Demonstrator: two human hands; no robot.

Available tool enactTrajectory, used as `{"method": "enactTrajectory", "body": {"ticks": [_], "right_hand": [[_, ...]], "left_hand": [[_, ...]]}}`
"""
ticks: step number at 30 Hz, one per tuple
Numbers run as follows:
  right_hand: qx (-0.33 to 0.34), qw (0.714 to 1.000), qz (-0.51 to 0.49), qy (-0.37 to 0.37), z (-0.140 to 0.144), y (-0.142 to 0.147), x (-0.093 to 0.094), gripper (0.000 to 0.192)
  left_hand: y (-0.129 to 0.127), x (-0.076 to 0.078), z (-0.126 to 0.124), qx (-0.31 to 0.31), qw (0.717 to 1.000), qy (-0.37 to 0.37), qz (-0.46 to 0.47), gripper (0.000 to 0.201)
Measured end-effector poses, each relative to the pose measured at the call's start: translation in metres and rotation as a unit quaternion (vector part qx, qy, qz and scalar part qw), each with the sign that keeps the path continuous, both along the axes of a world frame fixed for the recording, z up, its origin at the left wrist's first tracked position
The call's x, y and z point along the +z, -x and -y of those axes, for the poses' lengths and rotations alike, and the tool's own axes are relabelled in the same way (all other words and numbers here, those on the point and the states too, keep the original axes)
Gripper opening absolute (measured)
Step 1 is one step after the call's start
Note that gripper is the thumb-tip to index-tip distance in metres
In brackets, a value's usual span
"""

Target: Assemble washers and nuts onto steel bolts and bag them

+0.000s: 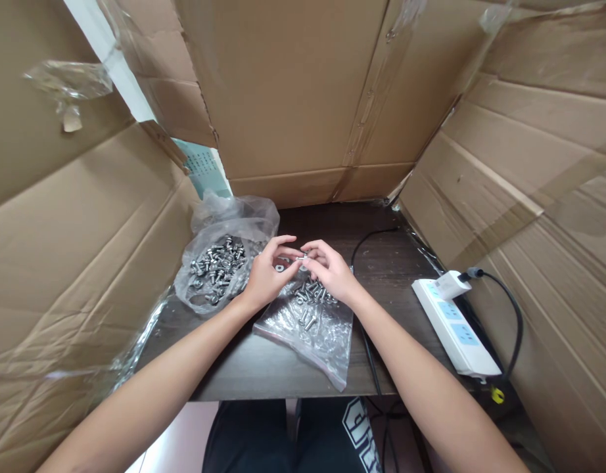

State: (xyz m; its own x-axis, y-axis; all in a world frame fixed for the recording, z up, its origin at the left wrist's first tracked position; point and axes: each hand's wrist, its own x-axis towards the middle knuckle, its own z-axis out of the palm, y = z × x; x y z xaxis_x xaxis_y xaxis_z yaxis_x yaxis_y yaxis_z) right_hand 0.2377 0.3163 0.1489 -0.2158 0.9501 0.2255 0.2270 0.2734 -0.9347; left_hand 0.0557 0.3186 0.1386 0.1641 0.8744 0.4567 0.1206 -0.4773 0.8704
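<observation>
My left hand (269, 270) and my right hand (328, 268) meet over the middle of the dark table. A small metal bolt (303, 258) lies between their fingertips, with both hands closed on it; its far details are too small to make out. Just below the hands, loose bolts (309, 320) rest on a flat clear zip bag (303, 341). Left of my left hand, an open plastic bag (185, 279) holds a heap of bolts with nuts or washers on them (221, 266). A few pale washers (280, 267) show near my left fingers.
Cardboard walls (303, 98) enclose the dark wooden table (244, 381) at the back and sides. A white power strip (455, 328) with a plugged-in adapter (448, 286) stands at the right. A black cable (369, 355) runs past my right wrist and over the front edge.
</observation>
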Motion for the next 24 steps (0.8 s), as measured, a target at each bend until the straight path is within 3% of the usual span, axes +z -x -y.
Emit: {"method": "enactTrajectory", "body": {"ticks": [4, 8, 10, 13, 15, 18, 20, 24], "right_hand": [[-0.032, 0.998, 0.058, 0.008, -0.0001, 0.0006, 0.0, 0.045], [-0.01, 1.0, -0.014, 0.015, -0.001, 0.0005, 0.0002, 0.034], [0.003, 1.0, -0.002, 0.017, -0.0014, 0.0, 0.0003, 0.033], [-0.034, 0.997, 0.063, 0.0, -0.0017, -0.0009, 0.0001, 0.047], [-0.045, 0.998, 0.041, -0.002, -0.0022, -0.0012, -0.0002, 0.042], [0.001, 0.999, -0.025, 0.023, -0.0034, -0.0015, -0.0009, 0.034], [0.019, 0.999, -0.011, 0.033, -0.004, -0.0016, -0.0015, 0.033], [-0.016, 0.999, 0.011, 0.026, -0.004, -0.0017, -0.0023, 0.041]], "left_hand": [[-0.0001, 0.0006, 0.0005, -0.002, 1.0, 0.001, -0.003, 0.047], [-0.0003, 0.0002, 0.0008, -0.001, 1.0, 0.0, 0.001, 0.047], [-0.0003, 0.0, 0.0008, -0.006, 1.0, 0.0, 0.002, 0.047], [-0.0004, 0.0004, 0.0007, -0.01, 1.0, 0.003, 0.002, 0.047], [-0.0003, 0.001, 0.0006, -0.007, 1.0, 0.004, 0.003, 0.047], [0.0, 0.0011, 0.0002, -0.005, 1.0, 0.004, 0.009, 0.047], [0.0003, 0.0007, -0.0002, -0.005, 1.0, 0.004, 0.011, 0.048], [0.0001, 0.0001, -0.0007, -0.003, 1.0, 0.008, 0.01, 0.048]]}}
